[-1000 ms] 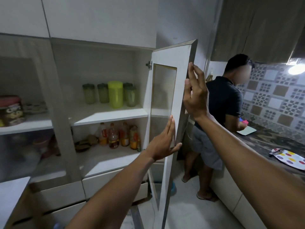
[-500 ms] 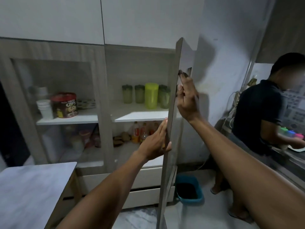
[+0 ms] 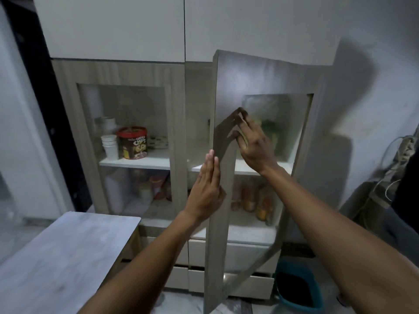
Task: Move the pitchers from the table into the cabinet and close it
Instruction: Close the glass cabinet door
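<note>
With the pitchers [image 3: 268, 134] shelved behind the glass of the cabinet door [image 3: 226, 177], L hand [image 3: 207, 189] lay flat and open on its edge and R hand [image 3: 254, 143], fingers spread, pressed its frame, gripping nothing, apparently to shut it.

Table [image 3: 68, 257] left before cabinet [image 3: 176, 73]; bin [image 3: 301, 288] right
</note>
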